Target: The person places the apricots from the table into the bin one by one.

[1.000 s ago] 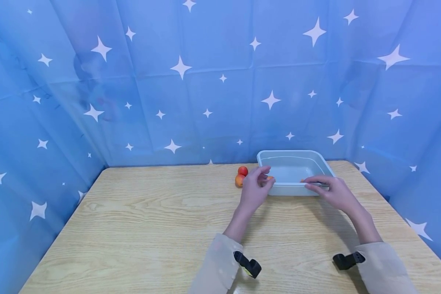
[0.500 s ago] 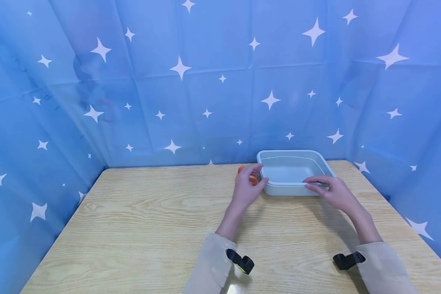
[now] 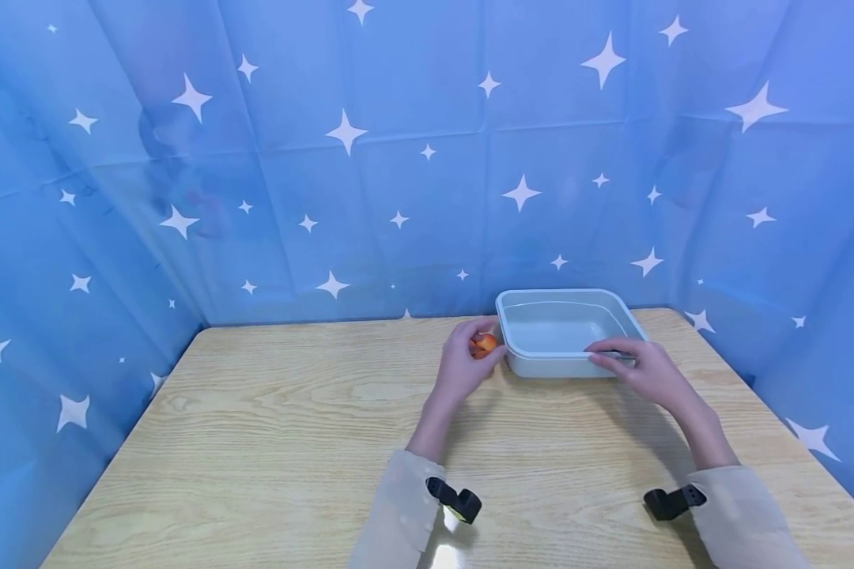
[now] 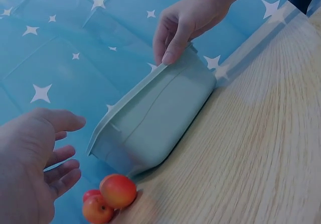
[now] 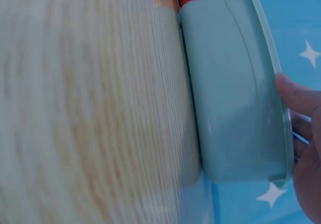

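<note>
My left hand [image 3: 459,362] is at the left end of a pale blue-green plastic bin [image 3: 551,367], around a small cluster of round red-orange fruits [image 3: 485,343]. In the left wrist view its fingers are spread and loosely bent, just above the fruits [image 4: 118,191], with a gap between. Three fruits sit together on the table against the bin's lower corner. My right hand [image 3: 644,368] pinches the bin's front rim near its right corner, thumb outside and fingers over the inside, as the right wrist view shows on the rim [image 5: 273,53]. The inside just behind the front wall is hidden.
The bin stands at the back right of a light wood-grain table [image 3: 292,442]. Close behind the table's far edge hangs a blue curtain [image 3: 413,182] with white stars, which also runs along both sides. Each sleeve carries a black wrist device [image 3: 455,499].
My left hand has moved left from the bin's front left rim to the fruits. Orange patches seen at the front rim a second ago no longer show. The right hand has stayed put.
</note>
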`<state>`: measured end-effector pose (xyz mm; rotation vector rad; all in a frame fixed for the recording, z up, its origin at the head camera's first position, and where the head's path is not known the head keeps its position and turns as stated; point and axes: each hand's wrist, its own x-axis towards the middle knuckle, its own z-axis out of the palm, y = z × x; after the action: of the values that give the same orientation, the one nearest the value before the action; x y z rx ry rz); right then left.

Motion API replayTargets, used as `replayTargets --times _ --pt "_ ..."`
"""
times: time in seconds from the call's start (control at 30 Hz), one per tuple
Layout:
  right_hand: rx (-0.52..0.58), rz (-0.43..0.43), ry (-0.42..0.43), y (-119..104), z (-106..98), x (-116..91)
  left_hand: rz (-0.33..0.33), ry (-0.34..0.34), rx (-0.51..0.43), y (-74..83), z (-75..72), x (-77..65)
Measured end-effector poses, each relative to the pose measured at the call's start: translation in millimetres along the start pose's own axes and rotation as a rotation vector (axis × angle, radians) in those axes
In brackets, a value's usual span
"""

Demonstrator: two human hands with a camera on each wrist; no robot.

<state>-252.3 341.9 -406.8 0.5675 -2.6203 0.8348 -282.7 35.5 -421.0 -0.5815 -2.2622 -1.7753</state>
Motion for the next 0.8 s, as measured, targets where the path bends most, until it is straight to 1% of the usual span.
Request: replayTargets --times 0.13,0.4,0.63,0.73,0.8 --pt "0.0 -0.001 -0.002 0.2 0.0 0.3 -0.018 -0.007 0.018 -3.9 -3.6 -1.1" --pt "-0.002 -0.011 0.005 1.0 1.0 0.2 -0.024 -0.035 0.046 -13.7 -8.6 -2.4" --pt "-0.005 -0.003 0.003 0.3 0.8 0.3 -0.092 -0.072 0.08 -20.8 -9.4 -5.1" --pt "-0.008 0.002 0.0 -0.2 0.4 0.3 -0.105 -0.083 0.089 -24.0 -8.8 -5.7" --pt "-0.01 0.002 -0.001 -0.4 0.2 0.3 -0.1 -0.088 0.096 -26.0 -8.4 -6.1"
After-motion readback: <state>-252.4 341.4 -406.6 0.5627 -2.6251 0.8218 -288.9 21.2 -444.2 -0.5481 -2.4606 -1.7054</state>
